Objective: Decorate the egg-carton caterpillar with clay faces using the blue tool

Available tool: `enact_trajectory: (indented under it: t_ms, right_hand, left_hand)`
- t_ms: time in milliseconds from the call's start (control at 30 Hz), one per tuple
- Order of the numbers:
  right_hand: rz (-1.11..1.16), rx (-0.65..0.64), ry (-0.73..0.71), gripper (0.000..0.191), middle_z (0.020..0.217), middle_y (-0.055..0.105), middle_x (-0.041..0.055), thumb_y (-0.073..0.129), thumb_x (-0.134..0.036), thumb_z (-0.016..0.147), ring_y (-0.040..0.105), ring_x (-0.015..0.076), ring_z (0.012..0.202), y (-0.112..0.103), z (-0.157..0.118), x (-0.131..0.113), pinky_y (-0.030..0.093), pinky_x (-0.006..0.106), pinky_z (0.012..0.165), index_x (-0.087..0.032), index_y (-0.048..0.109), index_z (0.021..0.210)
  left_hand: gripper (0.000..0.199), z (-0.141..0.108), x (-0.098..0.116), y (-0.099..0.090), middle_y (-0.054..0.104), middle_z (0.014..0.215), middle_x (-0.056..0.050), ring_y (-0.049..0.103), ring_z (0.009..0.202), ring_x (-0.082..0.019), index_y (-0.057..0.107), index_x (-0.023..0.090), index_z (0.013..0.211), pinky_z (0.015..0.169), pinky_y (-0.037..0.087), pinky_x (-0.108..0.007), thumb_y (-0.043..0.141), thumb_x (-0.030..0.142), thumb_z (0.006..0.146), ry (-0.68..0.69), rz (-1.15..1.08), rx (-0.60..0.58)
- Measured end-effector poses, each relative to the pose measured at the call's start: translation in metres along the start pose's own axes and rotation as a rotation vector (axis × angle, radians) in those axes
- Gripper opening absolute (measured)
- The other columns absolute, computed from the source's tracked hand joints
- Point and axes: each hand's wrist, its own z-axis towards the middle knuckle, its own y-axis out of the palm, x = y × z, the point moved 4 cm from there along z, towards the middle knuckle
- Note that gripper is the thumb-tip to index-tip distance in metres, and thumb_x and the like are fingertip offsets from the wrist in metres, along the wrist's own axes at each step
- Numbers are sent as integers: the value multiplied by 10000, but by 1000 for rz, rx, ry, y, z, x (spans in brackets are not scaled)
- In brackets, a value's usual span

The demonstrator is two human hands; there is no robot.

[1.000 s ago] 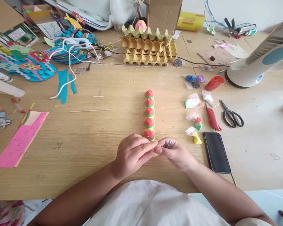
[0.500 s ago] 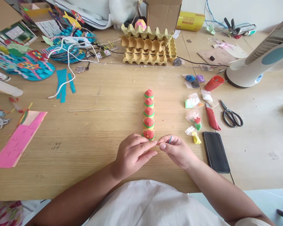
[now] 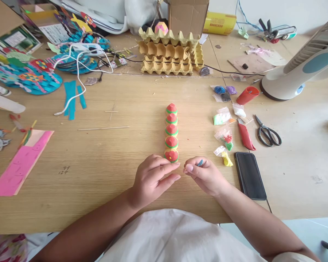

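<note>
A strip of egg-carton cups (image 3: 171, 130) stands in line on the table, each cup topped in red with a green band. On the red of the nearest cup is a small yellow dot (image 3: 170, 158). Right by that cup, my left hand (image 3: 154, 178) is open, its fingers stretched out and thumb apart; I cannot tell whether the fingertips touch the cup. My right hand (image 3: 203, 176) is closed just to the right, thumb against forefinger. From its grip pokes the flat blue end of a small tool (image 3: 199, 163); the rest is hidden by the fingers.
Bags of coloured clay (image 3: 226, 158), a red cutter (image 3: 246, 135), scissors (image 3: 267, 131) and a phone (image 3: 250, 176) lie to the right. Egg cartons (image 3: 166, 67) and a fan (image 3: 297, 72) stand behind. Leftward are thin sticks (image 3: 104, 128) and pink card (image 3: 23, 163).
My right hand has drawn slightly away from the left fingertips, widening the gap. More of the tool's blue end shows. My left hand has hardly moved.
</note>
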Motion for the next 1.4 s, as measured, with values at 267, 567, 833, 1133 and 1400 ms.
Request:
enact_trajectory:
  t_ms: [267, 567, 833, 1133, 1400]
  right_hand:
    - [-87, -17, -18, 251, 636, 701, -1, 874, -429, 739, 550, 121, 612, 1, 1, 1, 459, 285, 671, -201, 788, 680]
    - [-440, -58, -162, 363, 656, 680, 27, 738, -492, 876, 558, 151, 641, 5, -3, -8, 424, 288, 636, -192, 779, 675]
    - [-532, -153, -271, 409, 575, 535, -1, 702, -515, 898, 451, 123, 556, 12, -5, -13, 380, 270, 545, -184, 739, 661]
    - [-473, -86, -197, 243, 768, 747, 47, 790, -457, 834, 638, 174, 702, 11, -7, -15, 491, 288, 647, -216, 819, 835]
    - [-419, 39, -177, 216, 755, 751, 32, 784, -431, 845, 615, 157, 682, 2, -7, -13, 479, 290, 650, -226, 811, 782]
  left_hand:
    - [328, -4, -1, 3, 701, 934, -39, 623, 808, -153, 664, 189, 1192, 751, 534, -319, 760, 174, 879, 15, -50, 3]
    - [283, -2, -1, 4, 715, 934, -37, 645, 794, -156, 682, 218, 1171, 742, 552, -310, 746, 261, 899, -11, -18, -2]
    - [127, 1, 0, 5, 710, 840, -2, 636, 739, -118, 709, 210, 1003, 695, 533, -269, 758, 194, 887, -49, -99, -8]
    - [134, 2, 1, 2, 702, 813, 3, 613, 722, -114, 707, 203, 984, 692, 518, -263, 745, 127, 881, -28, -74, 6]
    - [203, 3, -3, -9, 706, 847, -38, 626, 758, -147, 715, 197, 1112, 720, 521, -304, 548, 265, 1017, -93, -175, -23]
